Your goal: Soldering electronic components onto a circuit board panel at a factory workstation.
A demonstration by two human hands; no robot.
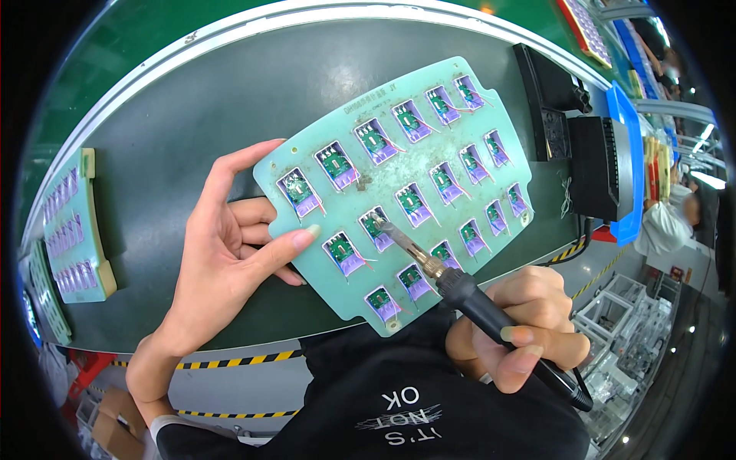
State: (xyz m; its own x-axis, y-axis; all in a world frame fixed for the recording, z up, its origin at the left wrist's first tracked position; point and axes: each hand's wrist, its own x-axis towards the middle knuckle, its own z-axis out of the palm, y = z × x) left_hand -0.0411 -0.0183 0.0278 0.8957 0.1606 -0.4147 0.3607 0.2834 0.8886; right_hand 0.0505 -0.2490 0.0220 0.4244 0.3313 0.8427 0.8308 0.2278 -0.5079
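My left hand [239, 230] grips the left edge of a pale green fixture board [307, 268], thumb on top and fingers beneath. Rows of cut-outs in the board hold small green circuit boards [335, 165] with thin red and dark wires and purple parts. My right hand [529, 326] is closed round the black handle of a soldering iron [491, 310]. The iron's tip points up and left, at or just over a circuit board [374, 228] in the middle row. Whether it touches the solder pads I cannot tell. The board is tilted above the dark green bench.
Another loaded fixture board [77, 230] lies at the bench's left end, with a further green panel beside it. At the right stand a black box-shaped unit [599, 169], a black tray [550, 132] and a blue bin [627, 165]. Clear plastic crates [621, 322] sit beyond the bench's right edge.
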